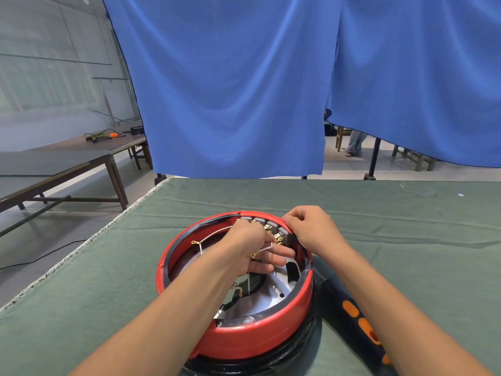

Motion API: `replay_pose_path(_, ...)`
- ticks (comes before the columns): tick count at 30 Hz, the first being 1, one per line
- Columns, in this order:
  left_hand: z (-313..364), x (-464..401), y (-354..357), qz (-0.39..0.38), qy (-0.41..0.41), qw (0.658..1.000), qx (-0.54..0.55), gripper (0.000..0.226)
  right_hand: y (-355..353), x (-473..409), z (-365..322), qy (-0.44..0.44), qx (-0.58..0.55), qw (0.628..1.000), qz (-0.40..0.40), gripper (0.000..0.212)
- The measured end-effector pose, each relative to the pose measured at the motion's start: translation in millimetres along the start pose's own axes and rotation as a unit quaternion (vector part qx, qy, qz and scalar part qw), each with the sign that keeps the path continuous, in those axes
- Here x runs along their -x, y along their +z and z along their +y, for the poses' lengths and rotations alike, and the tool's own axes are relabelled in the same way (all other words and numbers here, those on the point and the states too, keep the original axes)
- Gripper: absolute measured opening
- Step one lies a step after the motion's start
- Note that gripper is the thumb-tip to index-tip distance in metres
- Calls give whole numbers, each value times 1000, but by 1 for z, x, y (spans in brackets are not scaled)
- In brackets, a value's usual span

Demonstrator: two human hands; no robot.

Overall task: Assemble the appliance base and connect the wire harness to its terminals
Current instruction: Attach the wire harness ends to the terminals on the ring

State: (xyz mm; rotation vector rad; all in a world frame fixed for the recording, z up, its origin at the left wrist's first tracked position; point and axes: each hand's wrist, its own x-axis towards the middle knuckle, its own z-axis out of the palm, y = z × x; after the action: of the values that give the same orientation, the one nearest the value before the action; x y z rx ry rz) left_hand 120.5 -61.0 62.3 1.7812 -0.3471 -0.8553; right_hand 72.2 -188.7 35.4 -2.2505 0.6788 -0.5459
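A round red appliance base [244, 337] with a black inner rim lies open side up on the green table cloth [108, 280]. Brass terminals [273, 232] sit in a row on its far inner wall. A white wire harness [214, 234] with gold ring lugs runs across the inside. My left hand [254, 251] reaches into the base, and a white wire loops over its fingers. My right hand [311, 229] rests on the far right rim by the terminals, its fingers pinched together; what they pinch is hidden.
A dark blue screwdriver with orange grips [355, 318] lies on the cloth right of the base. Blue curtains [244, 90] hang behind the table. Brown benches [67, 169] stand at the left; a person's legs [355, 142] show at the far right.
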Motion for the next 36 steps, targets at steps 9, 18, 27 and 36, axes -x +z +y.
replay_pose_path(9, 1, 0, 1, 2, -5, 1000, -1, 15, -2, 1, -2, -5, -1, 1000, -2, 20)
replay_pose_path(18, 0, -2, 5, 14, 1, 1000, -7, 24, -2, 3, -2, -6, 0, 1000, 4, 20)
replay_pose_path(27, 2, -1, 6, 15, 2, 1000, 13, 18, 1, 4, -2, -10, 6, 1000, 17, 21)
replay_pose_path(36, 5, -4, 13, 24, -4, 1000, 2, 22, 0, 4, -2, -16, 18, 999, 28, 22)
